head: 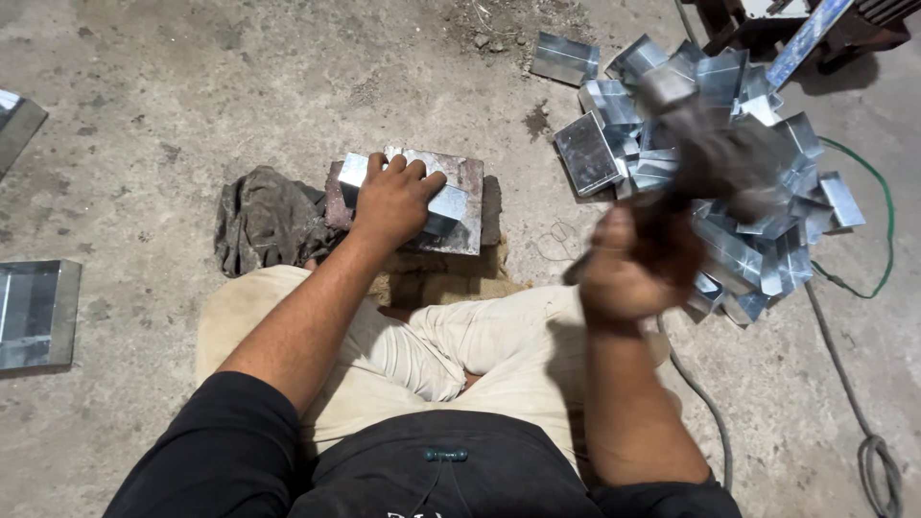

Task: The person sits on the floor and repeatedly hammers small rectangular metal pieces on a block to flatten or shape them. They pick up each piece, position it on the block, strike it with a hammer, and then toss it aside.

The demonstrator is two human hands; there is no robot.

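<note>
Two hands were in play: left hand pinned a folded sheet-metal piece on the steel block on the floor, fingers spread over it. Right hand, fingers wrapped tight, held a raised, blurred hammer. Risk: an off-line blow could have hit the fingertips, or kicked the piece off the block.

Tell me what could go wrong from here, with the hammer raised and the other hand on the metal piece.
1. The left hand lies flat on the folded metal piece on the steel block, so a stray blow from the raised hammer in the right hand could hit fingers.
2. The piece overhangs nothing visible, but it may skid on the block when struck.
3. The pile of cut sheet parts beside the right knee has sharp-looking edges.
</note>
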